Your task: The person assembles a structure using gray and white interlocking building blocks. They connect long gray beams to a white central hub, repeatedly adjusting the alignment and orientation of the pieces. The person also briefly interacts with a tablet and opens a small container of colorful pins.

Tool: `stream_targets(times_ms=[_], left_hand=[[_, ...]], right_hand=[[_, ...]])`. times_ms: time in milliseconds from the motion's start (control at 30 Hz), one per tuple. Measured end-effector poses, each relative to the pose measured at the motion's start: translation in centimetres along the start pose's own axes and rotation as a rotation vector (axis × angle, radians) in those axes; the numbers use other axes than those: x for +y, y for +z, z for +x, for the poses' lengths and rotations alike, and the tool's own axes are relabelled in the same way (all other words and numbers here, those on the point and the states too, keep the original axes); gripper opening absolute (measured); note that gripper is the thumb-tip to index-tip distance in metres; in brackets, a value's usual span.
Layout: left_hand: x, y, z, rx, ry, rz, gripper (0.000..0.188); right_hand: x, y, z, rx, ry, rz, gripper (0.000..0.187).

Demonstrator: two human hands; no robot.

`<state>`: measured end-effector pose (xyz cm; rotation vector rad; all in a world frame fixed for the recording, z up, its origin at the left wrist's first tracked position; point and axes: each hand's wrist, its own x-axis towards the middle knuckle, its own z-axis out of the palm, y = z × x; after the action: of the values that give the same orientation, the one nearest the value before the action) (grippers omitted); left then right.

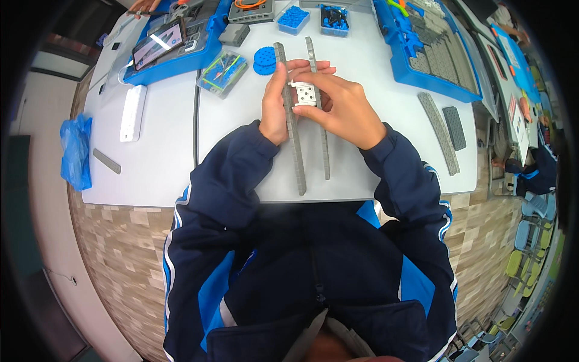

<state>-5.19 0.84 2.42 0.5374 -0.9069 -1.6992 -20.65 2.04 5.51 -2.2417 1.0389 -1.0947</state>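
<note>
Pinches the block [306, 94] between the beams [326, 145] with the right grip [347, 99], clasps the left beam [292, 130] with the left grip [275, 105], above the table [404, 108] — likely light, stiff, slick — best taken by opposite edges.

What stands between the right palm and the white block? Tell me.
The right grey beam runs between the palm of the right hand and the white block; the thumb reaches across it to the block.
</note>
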Motion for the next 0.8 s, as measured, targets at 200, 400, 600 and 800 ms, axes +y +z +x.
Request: stream_targets(times_ms=[200,400,600,800], left_hand=[[0.01,0.23,-0.02,-0.012,-0.005,-0.019,0.062],[-0.13,0.04,0.05,-0.018,-0.011,-0.008,0.059],[-0.16,0.17,-0.12,0.001,-0.032,-0.091,0.054],[-0.13,0.13,-0.12,0.0,-0.047,-0.099,0.055]], right_hand=[[-0.06,-0.06,-0.06,0.003,0.005,-0.02,0.048],[-0.2,0.12,-0.08,0.021,-0.018,-0.049,0.047],[-0.62,-0.49,0.11,-0.033,0.079,0.061,0.046],[-0.78,-0.72,0.39,-0.086,0.144,0.071,0.046]])
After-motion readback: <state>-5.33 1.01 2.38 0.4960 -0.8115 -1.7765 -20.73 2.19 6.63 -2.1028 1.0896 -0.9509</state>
